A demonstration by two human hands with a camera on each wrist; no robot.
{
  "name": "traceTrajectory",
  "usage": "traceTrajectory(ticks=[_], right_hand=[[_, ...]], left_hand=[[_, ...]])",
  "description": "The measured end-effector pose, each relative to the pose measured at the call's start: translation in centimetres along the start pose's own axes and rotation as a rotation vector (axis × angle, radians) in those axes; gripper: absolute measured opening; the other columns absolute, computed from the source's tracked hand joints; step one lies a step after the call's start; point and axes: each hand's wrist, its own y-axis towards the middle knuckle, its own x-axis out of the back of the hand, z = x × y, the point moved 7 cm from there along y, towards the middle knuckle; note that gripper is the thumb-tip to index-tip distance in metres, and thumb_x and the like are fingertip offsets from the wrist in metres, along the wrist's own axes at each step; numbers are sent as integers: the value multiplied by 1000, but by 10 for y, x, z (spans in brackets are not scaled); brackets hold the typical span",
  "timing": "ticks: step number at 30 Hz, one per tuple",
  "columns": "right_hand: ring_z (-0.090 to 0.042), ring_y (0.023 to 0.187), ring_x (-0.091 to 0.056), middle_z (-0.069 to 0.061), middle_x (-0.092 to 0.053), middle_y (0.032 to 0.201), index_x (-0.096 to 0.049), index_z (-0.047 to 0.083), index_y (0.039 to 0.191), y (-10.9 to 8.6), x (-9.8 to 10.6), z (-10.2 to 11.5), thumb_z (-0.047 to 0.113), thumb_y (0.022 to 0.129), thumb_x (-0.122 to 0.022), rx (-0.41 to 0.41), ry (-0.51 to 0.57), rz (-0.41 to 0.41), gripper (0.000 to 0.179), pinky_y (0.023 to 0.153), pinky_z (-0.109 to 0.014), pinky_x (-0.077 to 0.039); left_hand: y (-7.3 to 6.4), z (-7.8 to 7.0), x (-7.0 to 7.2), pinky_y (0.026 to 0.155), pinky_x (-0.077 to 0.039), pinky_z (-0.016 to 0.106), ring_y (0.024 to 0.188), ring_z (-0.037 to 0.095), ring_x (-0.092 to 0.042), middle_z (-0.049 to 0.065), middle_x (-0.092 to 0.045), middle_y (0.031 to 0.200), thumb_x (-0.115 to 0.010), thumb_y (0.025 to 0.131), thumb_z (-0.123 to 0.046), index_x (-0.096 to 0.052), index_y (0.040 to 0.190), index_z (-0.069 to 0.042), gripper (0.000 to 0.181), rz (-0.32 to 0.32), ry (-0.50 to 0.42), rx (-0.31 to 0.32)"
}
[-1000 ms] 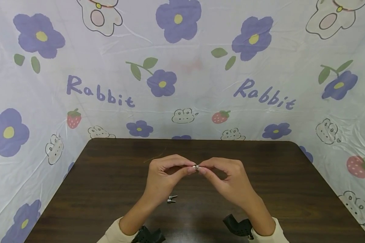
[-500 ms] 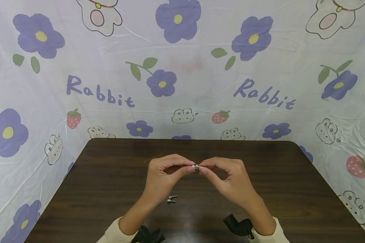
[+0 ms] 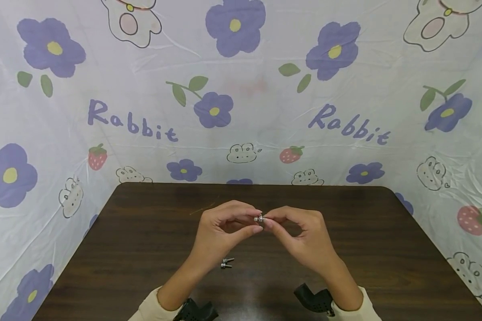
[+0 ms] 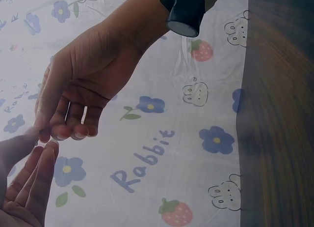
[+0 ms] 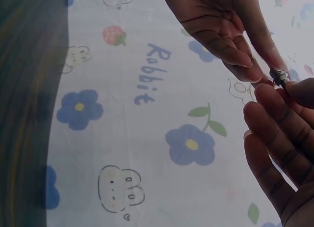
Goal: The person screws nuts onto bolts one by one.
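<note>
Above the table, my right hand (image 3: pixel 305 234) pinches a small silver screw (image 3: pixel 259 219) between thumb and index finger. A ring-like metal piece, perhaps a nut or washer, seems to sit around the screw; it is too small to be sure. My left hand (image 3: pixel 217 227) is just beside it, thumb and index fingertips parted above and below the screw's left end. In the right wrist view the screw (image 5: pixel 279 77) shows at the right thumb tip, with the left hand (image 5: pixel 221 28) close by. Fingers hide the screw in the left wrist view.
Two loose silver screws (image 3: pixel 226 263) lie on the dark wooden table (image 3: pixel 144 267), near the left forearm. Black wrist devices (image 3: pixel 315 298) are on both wrists. A patterned cloth (image 3: pixel 241 71) hangs behind the table and along its sides.
The left thumb and index finger have parted from the screw and now show a gap, leaving more of its left end visible. The right hand keeps its pinch, almost in place.
</note>
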Motion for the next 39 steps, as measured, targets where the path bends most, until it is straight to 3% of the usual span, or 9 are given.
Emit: traceTrajectory(ticks=[17,31,35,39], right_hand=[[-9,73,-71,-5,-76,86,-75,10,99,-1,-4,3,-1,90,-75,-1,23,9,15,65,-21,-58],[-10,73,-71,-5,-76,86,-75,7,97,1,-8,7,-10,83,-77,39,30,2,22,66,-22,-59],[-9,74,-71,-5,-76,87,-75,6,97,1,-8,7,-9,84,-77,40,11,4,20,66,-22,-59],[-8,72,-70,-6,-75,84,-75,6,97,1,-6,6,-4,87,-76,50,-12,-8,14,65,-21,-58]], left_hand=[[-1,2,1,67,-63,40,81,21,-72,8,-73,97,-78,87,3,-77,104,-4,19,2,20,36],[-2,8,1,66,-63,38,76,23,-73,7,-73,89,-73,94,-7,-77,96,-5,5,-2,24,118],[-2,12,2,68,-63,41,75,25,-74,7,-74,84,-71,97,-9,-77,90,-5,10,-18,27,148],[-1,11,4,70,-63,41,78,24,-74,9,-75,90,-73,95,-7,-75,100,-4,7,-42,13,144]])
